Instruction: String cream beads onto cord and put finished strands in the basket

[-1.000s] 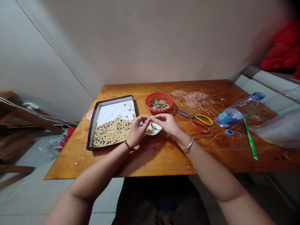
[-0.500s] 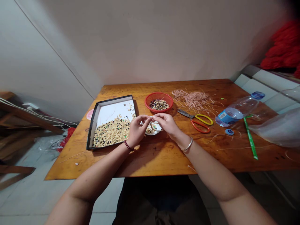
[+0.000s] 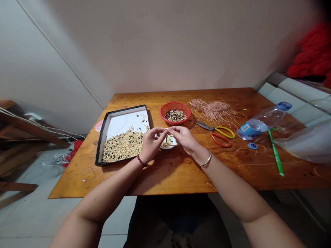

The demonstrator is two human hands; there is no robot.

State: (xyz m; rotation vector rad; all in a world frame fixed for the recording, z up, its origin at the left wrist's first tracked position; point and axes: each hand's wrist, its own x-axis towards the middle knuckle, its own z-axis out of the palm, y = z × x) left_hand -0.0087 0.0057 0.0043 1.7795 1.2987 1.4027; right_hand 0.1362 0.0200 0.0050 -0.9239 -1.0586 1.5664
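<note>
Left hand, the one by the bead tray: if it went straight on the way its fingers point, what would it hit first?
Most likely the fingertips of the right hand; the two nearly meet, though depth is hard to judge.

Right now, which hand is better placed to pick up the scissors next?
Probably the right hand: the scissors lie on its side, nearer to it than to the left hand. Both hands seem to be pinching a beaded loop, though.
</note>
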